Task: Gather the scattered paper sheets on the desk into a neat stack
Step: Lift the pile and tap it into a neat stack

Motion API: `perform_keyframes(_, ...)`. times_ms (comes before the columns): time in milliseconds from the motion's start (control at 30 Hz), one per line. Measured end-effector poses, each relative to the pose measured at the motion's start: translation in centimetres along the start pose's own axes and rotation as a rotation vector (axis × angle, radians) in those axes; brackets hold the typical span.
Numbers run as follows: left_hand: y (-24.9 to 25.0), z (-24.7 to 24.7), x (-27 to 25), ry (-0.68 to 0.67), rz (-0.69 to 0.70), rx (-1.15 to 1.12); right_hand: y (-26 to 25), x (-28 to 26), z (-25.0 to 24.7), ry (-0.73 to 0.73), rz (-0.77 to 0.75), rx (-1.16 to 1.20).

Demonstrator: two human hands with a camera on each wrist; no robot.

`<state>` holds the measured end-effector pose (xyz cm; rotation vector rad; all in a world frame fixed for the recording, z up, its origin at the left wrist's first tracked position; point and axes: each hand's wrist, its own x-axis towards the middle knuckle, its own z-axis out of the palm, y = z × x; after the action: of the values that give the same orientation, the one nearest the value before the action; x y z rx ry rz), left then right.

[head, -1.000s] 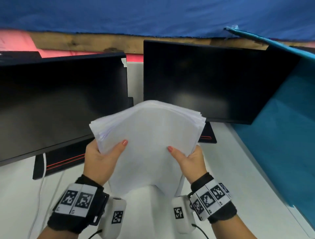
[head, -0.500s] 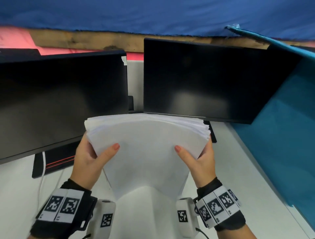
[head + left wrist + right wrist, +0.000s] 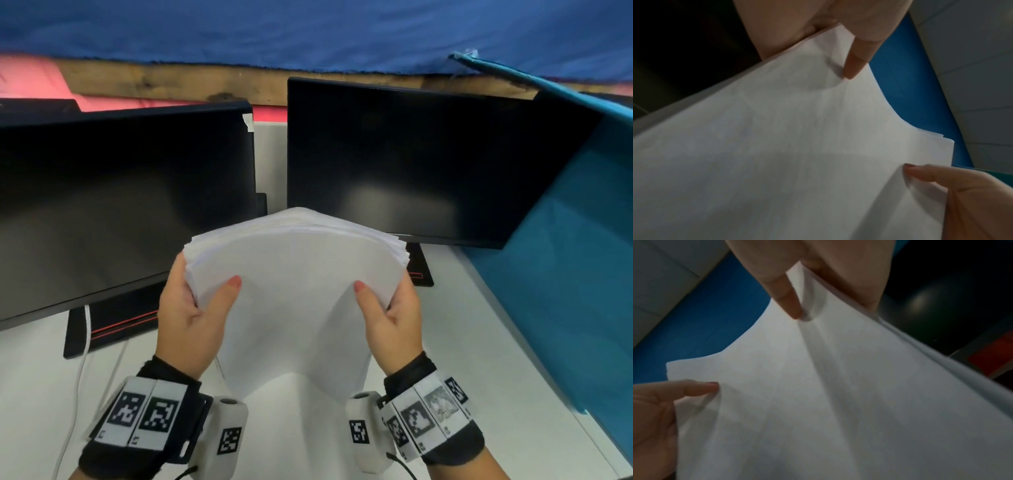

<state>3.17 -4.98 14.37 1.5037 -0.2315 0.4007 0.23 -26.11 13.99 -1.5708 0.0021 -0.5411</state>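
Note:
A thick stack of white paper sheets [image 3: 294, 294] stands upright between both hands above the white desk [image 3: 479, 359], bowed so its top edge arches. My left hand [image 3: 191, 301] grips the stack's left side, thumb on the near face and fingers behind. My right hand [image 3: 394, 308] grips the right side the same way. In the left wrist view the paper stack [image 3: 797, 146] fills the frame, with the left thumb [image 3: 857, 65] pressed on it. In the right wrist view the paper stack [image 3: 838, 394] shows its layered edge at the right, under the right thumb [image 3: 791, 305].
Two dark monitors stand behind the paper, the left monitor [image 3: 120, 205] and the right monitor [image 3: 428, 161], each on a black base. A teal partition [image 3: 575, 274] walls the desk's right side. A white cable [image 3: 82, 370] runs down the desk at left.
The stack dropped lower half a second ago with its top edge flatter, and now sits higher again with the top arched. Both hands kept their grip.

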Motion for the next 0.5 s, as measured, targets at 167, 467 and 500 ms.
perform_keyframes(167,-0.8,-0.3,-0.2,-0.008,-0.083,-0.072,1.6,-0.3,-0.2,-0.040,0.131,0.028)
perform_keyframes(467,-0.3,-0.4,-0.3,-0.045,-0.083,-0.026,1.3,-0.6,-0.3,-0.001,0.072,-0.008)
perform_keyframes(500,-0.4,-0.3,-0.3,-0.057,-0.090,-0.015,1.4,-0.7,-0.3,0.008,0.061,-0.027)
